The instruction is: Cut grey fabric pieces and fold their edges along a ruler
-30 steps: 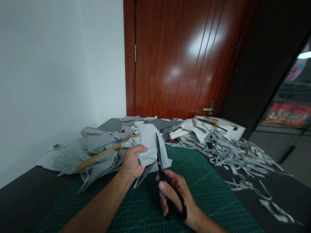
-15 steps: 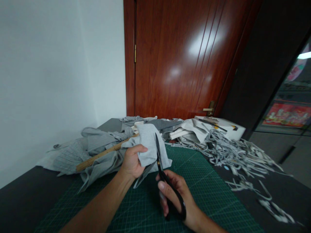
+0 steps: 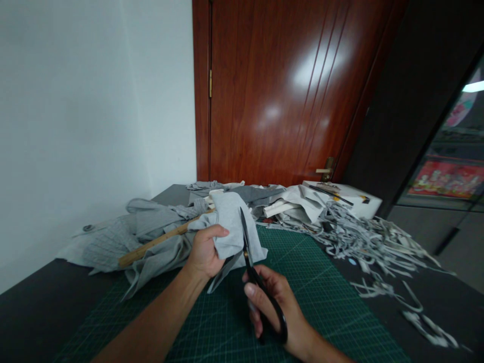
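My left hand (image 3: 206, 252) pinches a piece of light grey cloth (image 3: 229, 222) above the cutting mat, thumb on top. My right hand (image 3: 278, 302) is wrapped round the handles of black scissors (image 3: 245, 253). One scissor blade lies over the front of the cloth, pointing up and away; the other blade is largely hidden behind the cloth. A narrow flap of cloth hangs below my left hand. The green cutting mat (image 3: 313, 297) lies beneath both hands.
Left of the mat, grey garments (image 3: 151, 219) lie with a wooden ruler (image 3: 151, 248) across them. Behind are more cloth pieces (image 3: 298, 199). A heap of cut grey strips (image 3: 363, 239) and a white box (image 3: 368, 204) stand at the right, before a brown door (image 3: 264, 91).
The scissors and my right hand have shifted very slightly to the left. My left hand and the cloth have hardly moved.
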{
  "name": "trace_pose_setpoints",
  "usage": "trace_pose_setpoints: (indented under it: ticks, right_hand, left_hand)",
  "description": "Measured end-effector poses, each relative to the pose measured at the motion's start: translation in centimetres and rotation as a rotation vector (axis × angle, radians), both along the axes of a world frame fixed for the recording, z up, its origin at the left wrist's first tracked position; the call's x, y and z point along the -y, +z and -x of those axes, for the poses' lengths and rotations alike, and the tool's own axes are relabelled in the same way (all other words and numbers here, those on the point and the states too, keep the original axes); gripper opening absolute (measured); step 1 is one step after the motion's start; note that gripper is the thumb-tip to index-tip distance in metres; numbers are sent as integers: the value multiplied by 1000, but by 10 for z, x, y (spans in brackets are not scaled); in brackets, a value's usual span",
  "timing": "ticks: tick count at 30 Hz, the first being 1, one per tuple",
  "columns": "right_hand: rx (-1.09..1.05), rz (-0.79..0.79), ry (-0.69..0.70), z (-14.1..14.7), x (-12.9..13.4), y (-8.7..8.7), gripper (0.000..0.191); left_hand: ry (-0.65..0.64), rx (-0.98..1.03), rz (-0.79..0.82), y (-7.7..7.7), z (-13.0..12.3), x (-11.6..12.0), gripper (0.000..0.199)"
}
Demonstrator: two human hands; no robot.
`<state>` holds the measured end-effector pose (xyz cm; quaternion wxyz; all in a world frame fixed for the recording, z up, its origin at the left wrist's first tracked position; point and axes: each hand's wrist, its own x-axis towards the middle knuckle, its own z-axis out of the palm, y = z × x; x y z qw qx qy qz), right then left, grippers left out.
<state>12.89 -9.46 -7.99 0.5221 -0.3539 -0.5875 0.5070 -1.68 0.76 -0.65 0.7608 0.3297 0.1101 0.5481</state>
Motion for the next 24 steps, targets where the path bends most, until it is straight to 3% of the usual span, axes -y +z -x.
trace_pose_setpoints:
  ticks: [24]
  right_hand:
    - [-37, -33, 32, -2, -3, -5, 60]
  left_hand:
    - [-27, -7, 19, -2, -2, 1, 67]
